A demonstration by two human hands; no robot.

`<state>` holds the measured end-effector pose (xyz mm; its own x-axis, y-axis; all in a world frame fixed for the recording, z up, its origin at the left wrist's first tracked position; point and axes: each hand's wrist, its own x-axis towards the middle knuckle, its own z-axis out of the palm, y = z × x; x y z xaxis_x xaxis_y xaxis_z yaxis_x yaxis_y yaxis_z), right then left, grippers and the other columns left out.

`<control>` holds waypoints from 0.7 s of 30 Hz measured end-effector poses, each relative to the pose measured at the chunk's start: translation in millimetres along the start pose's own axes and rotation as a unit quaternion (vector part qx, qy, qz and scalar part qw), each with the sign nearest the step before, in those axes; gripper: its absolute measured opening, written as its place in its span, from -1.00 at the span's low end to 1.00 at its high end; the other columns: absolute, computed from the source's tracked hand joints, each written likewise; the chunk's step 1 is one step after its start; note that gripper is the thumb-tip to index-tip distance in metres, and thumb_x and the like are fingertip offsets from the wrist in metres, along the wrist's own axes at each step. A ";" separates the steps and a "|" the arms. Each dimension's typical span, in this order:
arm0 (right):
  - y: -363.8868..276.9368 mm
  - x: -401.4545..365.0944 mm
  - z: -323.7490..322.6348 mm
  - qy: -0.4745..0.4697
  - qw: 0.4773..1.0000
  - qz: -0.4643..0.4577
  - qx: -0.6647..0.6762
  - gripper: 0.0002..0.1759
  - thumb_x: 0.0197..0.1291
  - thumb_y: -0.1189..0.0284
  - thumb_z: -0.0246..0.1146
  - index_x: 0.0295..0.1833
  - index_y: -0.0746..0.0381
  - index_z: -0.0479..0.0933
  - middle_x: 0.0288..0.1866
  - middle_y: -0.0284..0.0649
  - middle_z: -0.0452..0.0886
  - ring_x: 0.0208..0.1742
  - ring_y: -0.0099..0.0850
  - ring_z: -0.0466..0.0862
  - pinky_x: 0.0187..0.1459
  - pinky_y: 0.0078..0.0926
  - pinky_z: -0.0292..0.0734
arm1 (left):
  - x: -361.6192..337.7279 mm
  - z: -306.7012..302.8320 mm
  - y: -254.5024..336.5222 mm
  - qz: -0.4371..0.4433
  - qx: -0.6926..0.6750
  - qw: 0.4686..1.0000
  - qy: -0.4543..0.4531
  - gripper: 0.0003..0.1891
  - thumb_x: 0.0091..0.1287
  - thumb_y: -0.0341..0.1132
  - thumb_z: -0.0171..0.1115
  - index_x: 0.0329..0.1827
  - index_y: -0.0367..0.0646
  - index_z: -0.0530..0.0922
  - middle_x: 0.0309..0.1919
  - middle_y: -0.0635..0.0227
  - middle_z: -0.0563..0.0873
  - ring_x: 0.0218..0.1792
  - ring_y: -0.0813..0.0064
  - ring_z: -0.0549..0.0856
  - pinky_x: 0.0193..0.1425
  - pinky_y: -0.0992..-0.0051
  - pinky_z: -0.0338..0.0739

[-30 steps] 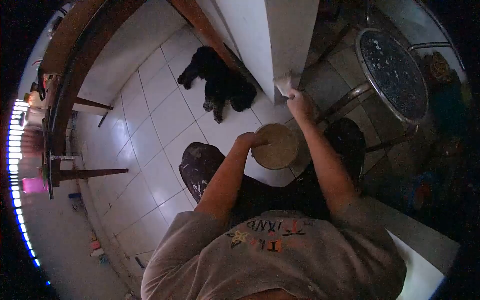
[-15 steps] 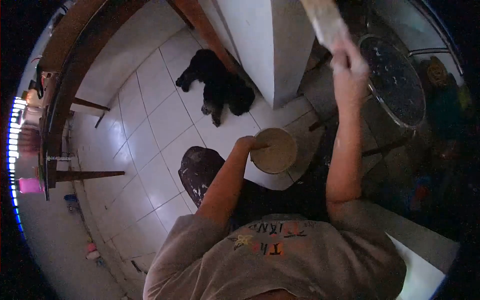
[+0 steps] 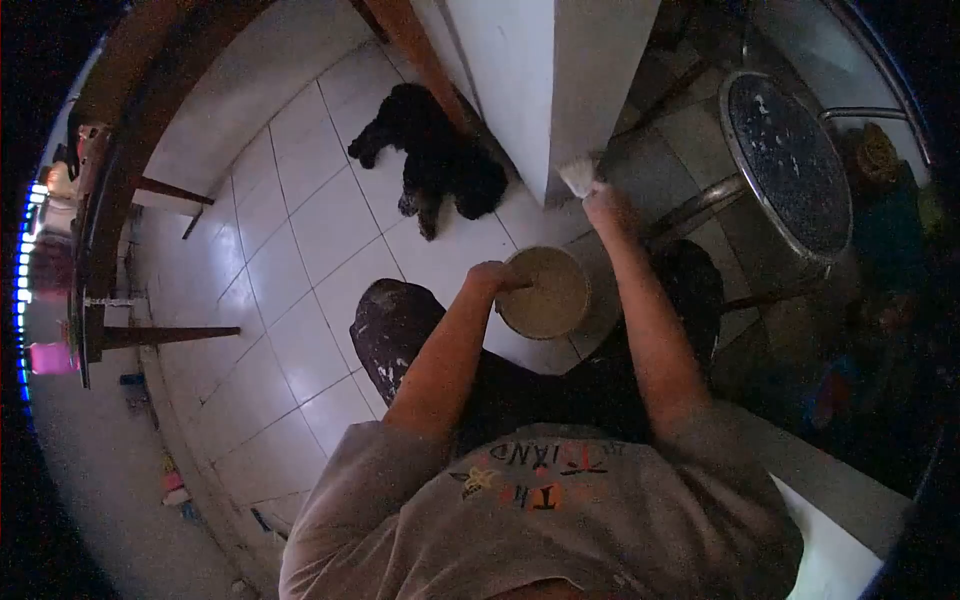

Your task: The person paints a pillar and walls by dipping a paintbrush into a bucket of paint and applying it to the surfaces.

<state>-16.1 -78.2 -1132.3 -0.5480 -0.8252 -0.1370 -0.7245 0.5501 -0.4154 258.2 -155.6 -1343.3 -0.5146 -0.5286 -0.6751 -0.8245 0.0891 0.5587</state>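
My left hand (image 3: 490, 275) is closed over the near-left rim of a round, pale bucket (image 3: 552, 305), with the fingers reaching inside it. The bucket sits between my knees, and its inside looks dull and beige. A paintbrush (image 3: 577, 177) with pale bristles is gripped in my right hand (image 3: 608, 207), beyond the bucket and to its right. Its bristles point up and left and overlap the foot of a white pillar (image 3: 580, 80) in this view. My right fingers are wrapped round the handle.
A black furry dog (image 3: 425, 160) lies on the white tiled floor (image 3: 300, 290) left of the pillar. At right stands a round stool (image 3: 785, 160) with metal legs. A wooden table (image 3: 95, 260) runs along the left.
My right hand has come down from high on the pillar with the paintbrush, to near its base. My left hand still holds the bucket, and the dog stays lying down.
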 end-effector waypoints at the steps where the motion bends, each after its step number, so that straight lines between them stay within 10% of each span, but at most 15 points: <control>1: 28.4 13.2 32.7 -0.004 1.000 -0.001 -0.001 -0.64 0.13 0.22 0.09 -0.03 0.19 0.53 -0.18 0.05 0.58 -0.13 0.00 0.58 -0.11 -0.20 0.48 | 2.3 3.9 -6.5 0.003 -0.010 1.000 0.006 -0.19 -0.13 0.37 0.23 0.07 -0.07 0.51 0.02 0.15 0.56 0.01 0.18 0.55 0.07 0.17 0.43; 4: 69.8 31.4 144.3 0.325 0.937 -0.111 0.064 -0.63 0.11 0.21 0.10 -0.06 0.21 0.54 -0.18 0.06 0.58 -0.12 0.00 0.58 -0.11 -0.20 0.48 | 18.0 -3.5 -16.8 0.016 -0.032 0.999 0.035 -0.18 -0.14 0.38 0.23 0.07 -0.07 0.51 0.02 0.15 0.56 0.01 0.18 0.55 0.07 0.17 0.43; 5: 62.1 36.4 137.8 0.327 0.936 -0.111 0.069 -0.63 0.11 0.21 0.10 -0.06 0.21 0.54 -0.18 0.06 0.58 -0.12 0.00 0.58 -0.11 -0.20 0.48 | 1.9 -15.6 6.3 0.015 -0.028 0.999 0.038 -0.18 -0.14 0.38 0.23 0.07 -0.07 0.51 0.02 0.15 0.56 0.01 0.18 0.55 0.07 0.17 0.43; 7: 38.6 39.3 80.9 0.023 0.976 0.184 0.114 -0.62 0.09 0.21 0.12 -0.07 0.22 0.55 -0.22 0.03 0.61 -0.11 -0.02 0.58 -0.09 -0.19 0.45 | -48.4 -39.3 86.0 -0.065 0.157 0.981 -0.095 -0.12 -0.18 0.43 0.20 0.06 -0.11 0.51 0.00 0.14 0.57 0.00 0.17 0.55 0.07 0.18 0.42; 14: -53.4 -41.5 -150.0 0.258 0.876 -0.011 0.408 -0.69 0.20 0.32 0.10 -0.01 0.25 0.52 -0.12 -0.05 0.61 -0.11 -0.26 0.61 -0.08 -0.42 0.44 | -40.3 -28.9 85.4 -0.019 0.214 0.974 -0.069 -0.09 -0.21 0.47 0.17 0.05 -0.12 0.52 -0.03 0.13 0.59 -0.01 0.16 0.56 0.05 0.18 0.43; 21: -31.8 -6.3 -59.9 0.143 0.959 0.050 0.241 -0.61 0.17 0.22 0.12 0.05 0.18 0.50 -0.26 -0.05 0.62 -0.22 -0.21 0.60 -0.17 -0.37 0.43 | -64.1 -41.5 111.8 -0.088 0.200 0.969 -0.116 -0.12 -0.15 0.45 0.14 0.06 -0.13 0.51 -0.03 0.13 0.59 -0.04 0.16 0.58 0.04 0.16 0.45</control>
<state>-14.6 -82.8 -1064.4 -0.7467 -0.6647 0.0255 -0.4230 0.4449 -0.7894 208.8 -146.8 -1217.5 -0.3587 -0.3658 -0.8588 -0.9058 0.3585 0.2256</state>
